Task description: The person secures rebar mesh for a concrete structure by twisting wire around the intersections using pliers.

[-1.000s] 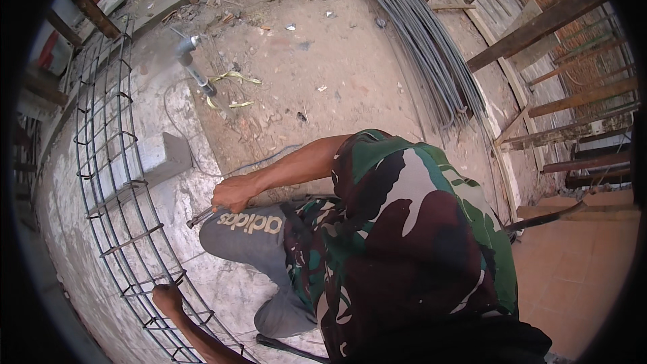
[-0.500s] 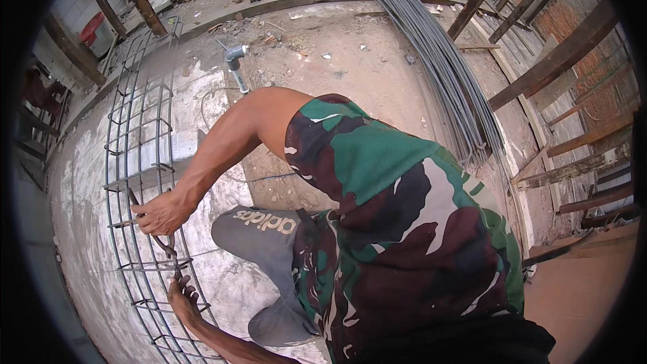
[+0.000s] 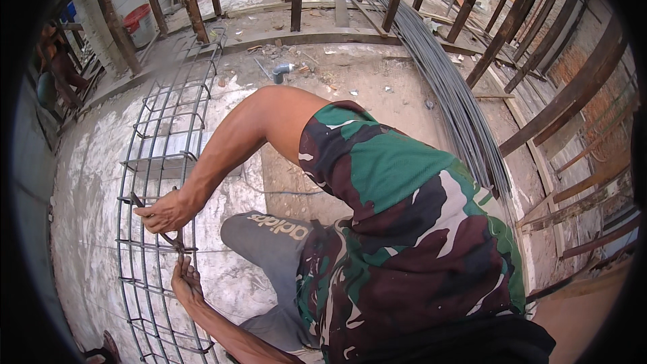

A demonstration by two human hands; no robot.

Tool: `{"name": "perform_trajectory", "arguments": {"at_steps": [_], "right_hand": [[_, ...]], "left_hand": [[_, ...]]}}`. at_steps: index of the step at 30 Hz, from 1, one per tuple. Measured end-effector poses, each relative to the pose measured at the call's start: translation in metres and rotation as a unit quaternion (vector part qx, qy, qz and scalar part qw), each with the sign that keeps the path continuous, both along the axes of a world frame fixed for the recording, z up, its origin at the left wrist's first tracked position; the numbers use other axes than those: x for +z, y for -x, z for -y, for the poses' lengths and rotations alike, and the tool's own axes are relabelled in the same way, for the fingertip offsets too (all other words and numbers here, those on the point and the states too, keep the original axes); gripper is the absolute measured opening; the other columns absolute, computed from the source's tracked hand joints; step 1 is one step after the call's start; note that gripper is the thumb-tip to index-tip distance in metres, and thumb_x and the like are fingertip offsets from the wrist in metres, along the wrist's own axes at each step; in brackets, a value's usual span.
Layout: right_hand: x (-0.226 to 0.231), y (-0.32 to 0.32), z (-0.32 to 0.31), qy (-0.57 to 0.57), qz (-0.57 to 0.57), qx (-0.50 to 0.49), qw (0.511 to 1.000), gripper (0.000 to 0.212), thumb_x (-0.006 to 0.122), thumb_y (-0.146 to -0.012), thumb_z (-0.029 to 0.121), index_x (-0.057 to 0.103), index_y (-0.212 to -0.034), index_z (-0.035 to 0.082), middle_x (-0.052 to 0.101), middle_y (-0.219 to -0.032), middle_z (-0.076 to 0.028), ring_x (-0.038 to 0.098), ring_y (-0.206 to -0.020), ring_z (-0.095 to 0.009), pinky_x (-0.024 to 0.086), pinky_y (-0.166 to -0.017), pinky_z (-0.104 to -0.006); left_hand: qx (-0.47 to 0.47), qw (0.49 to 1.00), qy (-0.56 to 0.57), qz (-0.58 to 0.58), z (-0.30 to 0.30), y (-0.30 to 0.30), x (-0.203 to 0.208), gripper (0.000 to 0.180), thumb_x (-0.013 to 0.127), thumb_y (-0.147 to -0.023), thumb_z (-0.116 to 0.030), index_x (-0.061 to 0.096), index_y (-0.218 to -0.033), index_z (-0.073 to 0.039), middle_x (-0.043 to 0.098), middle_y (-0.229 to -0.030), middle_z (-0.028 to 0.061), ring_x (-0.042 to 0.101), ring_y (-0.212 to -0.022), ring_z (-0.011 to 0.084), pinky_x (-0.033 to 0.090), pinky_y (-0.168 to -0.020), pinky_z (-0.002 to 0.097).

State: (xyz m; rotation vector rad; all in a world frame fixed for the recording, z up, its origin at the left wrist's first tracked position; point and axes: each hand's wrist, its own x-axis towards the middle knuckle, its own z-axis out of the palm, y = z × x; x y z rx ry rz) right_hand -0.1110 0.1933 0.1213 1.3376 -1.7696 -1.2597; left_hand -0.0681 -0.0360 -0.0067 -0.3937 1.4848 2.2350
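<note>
A long cage of steel rebar [image 3: 156, 248] with square stirrups runs along my left side over a pale, stained floor. My right hand [image 3: 165, 212] is closed round the handles of dark pincers [image 3: 174, 239], whose jaws meet a stirrup at a side bar of the cage. Just below the jaws is my left hand [image 3: 187, 281], its fingertips raised and pinched together by the same joint. Whatever lies between those fingers is too small to make out. A pale grey block [image 3: 167, 146] sits under the cage beyond my right hand.
A bundle of long steel bars [image 3: 448, 81] lies to the right. Dark timber posts [image 3: 296, 0] stand along the far and right sides. A grey pipe elbow [image 3: 282, 71] rises from the floor ahead. A red-rimmed bucket [image 3: 137, 20] and a person [image 3: 60, 61] are at the far left.
My view has shifted, so the scene sits lower and further right. My left fingertips have come together close under the pincers' jaws. The right hand keeps hold of the pincers.
</note>
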Motion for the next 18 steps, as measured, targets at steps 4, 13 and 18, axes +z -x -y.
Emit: {"name": "perform_trajectory", "arguments": {"at_steps": [4,13,18], "right_hand": [[0.013,-0.009,0.005,-0.012,0.021,0.026,0.999,0.042,0.038,-0.092,0.039,0.053,-0.110,0.005,0.047,-0.110,-0.012,0.045,-0.110,-0.028,0.025,-0.097,-0.0633],[0.019,-0.010,0.020,-0.022,0.087,0.063,0.994,0.030,0.039,-0.092,0.034,0.053,-0.101,0.009,0.058,-0.096,-0.011,0.060,-0.092,-0.028,0.042,-0.081,-0.0610],[0.004,0.018,0.054,-0.080,0.249,-0.082,0.962,0.022,0.055,-0.081,0.026,0.057,-0.095,0.010,0.064,-0.081,-0.013,0.064,-0.077,-0.028,0.049,-0.061,-0.0532]], "left_hand": [[0.013,1.000,-0.021,0.001,0.002,-0.003,-0.004,0.028,0.045,-0.094,-0.022,0.055,-0.111,-0.002,0.061,-0.091,0.0061,0.049,-0.067,0.0098,0.039,-0.059,0.0220],[0.019,0.999,-0.039,-0.031,-0.005,-0.003,-0.008,0.029,0.048,-0.093,-0.024,0.053,-0.110,0.000,0.064,-0.092,0.0086,0.052,-0.065,0.0113,0.039,-0.058,0.0228],[0.032,0.998,0.011,-0.055,-0.029,-0.038,0.031,0.036,0.054,-0.090,-0.028,0.050,-0.112,0.000,0.061,-0.103,0.0122,0.051,-0.071,0.0127,0.040,-0.063,0.0251]]}}
